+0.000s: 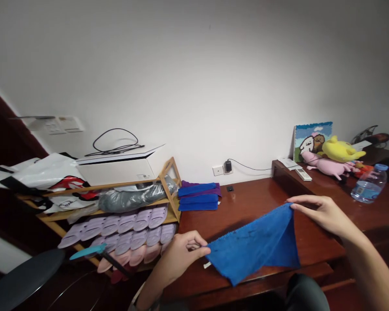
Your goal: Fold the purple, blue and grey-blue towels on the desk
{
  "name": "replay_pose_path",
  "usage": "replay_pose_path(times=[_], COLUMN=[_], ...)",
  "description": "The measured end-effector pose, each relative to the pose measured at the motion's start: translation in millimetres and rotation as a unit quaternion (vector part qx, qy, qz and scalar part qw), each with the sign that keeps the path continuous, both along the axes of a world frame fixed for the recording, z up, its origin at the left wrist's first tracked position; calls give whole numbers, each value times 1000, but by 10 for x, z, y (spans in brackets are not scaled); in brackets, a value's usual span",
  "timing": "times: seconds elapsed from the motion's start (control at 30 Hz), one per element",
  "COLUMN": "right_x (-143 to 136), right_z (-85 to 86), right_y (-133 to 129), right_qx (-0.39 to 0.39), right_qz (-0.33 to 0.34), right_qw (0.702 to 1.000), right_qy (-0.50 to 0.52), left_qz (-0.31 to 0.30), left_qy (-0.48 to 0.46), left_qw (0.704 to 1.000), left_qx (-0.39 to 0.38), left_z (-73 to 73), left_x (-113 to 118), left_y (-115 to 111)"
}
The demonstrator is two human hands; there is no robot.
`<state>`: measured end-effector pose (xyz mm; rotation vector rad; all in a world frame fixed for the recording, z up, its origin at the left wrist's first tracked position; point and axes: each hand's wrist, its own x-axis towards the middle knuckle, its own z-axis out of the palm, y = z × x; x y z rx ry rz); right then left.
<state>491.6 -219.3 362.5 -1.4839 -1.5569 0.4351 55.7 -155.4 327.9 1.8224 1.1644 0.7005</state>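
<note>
A blue cloth [249,246] hangs between my two hands over the front of the reddish-brown table [246,196], its upper edge sloping up to the right. My left hand [186,252] pinches its left corner, near a small white tag. At the upper right corner, my right hand [322,211] grips the cloth between thumb and fingers. The cloth's lower part droops in a loose fold. Folded blue cloths [198,201] and a purple cloth [218,190] lie stacked at the table's back left, against the wall.
Left of the table stands a wooden rack [172,203] with slippers and a white box [116,168]. On the right, a raised surface holds plush toys [340,149], a remote [303,174] and a water bottle [369,185]. A black charger [228,165] is plugged into the wall.
</note>
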Motion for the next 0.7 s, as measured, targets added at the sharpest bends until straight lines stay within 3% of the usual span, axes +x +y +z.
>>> replay_pose_path(times=[0.17, 0.33, 0.5, 0.6, 0.7], right_x=[83, 212, 261, 145, -188], right_z=[-91, -181, -140, -123, -303], right_y=[-73, -213, -219, 184, 999], right_qx=[-5, -5, 13, 46, 72], right_qz=[-11, -48, -67, -56, -14], right_qw=[1000, 999, 998, 997, 997], right_qy=[10, 4, 6, 20, 37], left_qz=[37, 39, 41, 50, 74], left_qy=[-66, -69, -96, -127, -159], left_qw=[997, 995, 993, 990, 984], left_qx=[36, 57, 50, 31, 20], left_z=[-10, 113, 173, 73, -254], left_x=[10, 86, 151, 130, 74], left_y=[-4, -177, -210, -76, 151])
